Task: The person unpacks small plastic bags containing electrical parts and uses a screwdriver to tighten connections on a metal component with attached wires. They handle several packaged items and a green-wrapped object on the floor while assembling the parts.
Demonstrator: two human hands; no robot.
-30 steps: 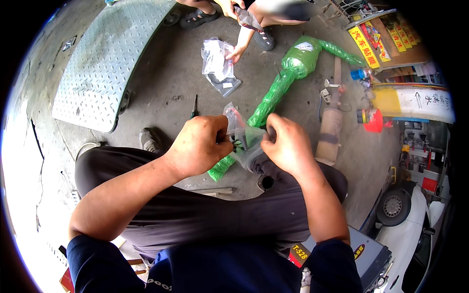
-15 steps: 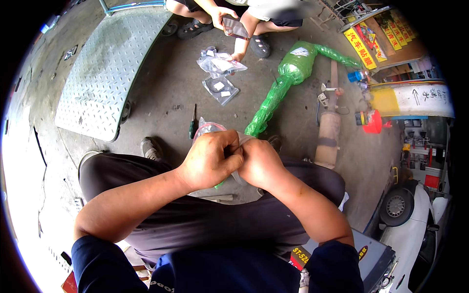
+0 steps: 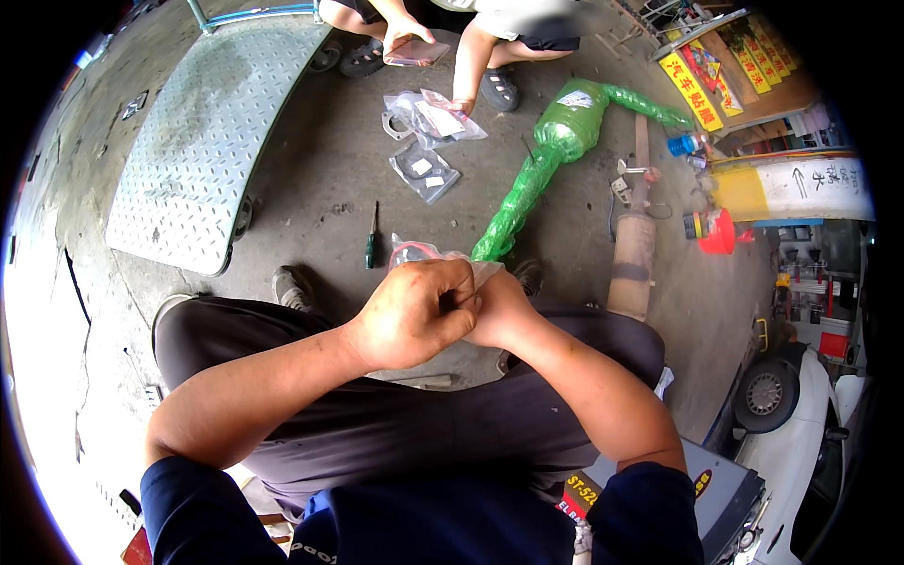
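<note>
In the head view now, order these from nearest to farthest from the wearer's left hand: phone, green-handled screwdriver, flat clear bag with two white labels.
1. Green-handled screwdriver: on the floor, just beyond the left hand and slightly to its left.
2. Flat clear bag: also on the floor, farther ahead.
3. Phone: near the top edge, in the other person's hand.

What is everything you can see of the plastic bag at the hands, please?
The plastic bag looks thin, see-through and crumpled, with a curved red line near its edge. The curled left hand grips it, and it touches the right hand. One part shows beyond the left knuckles, a paler flap between the hands; the rest is hidden, and any contents are unclear.
</note>
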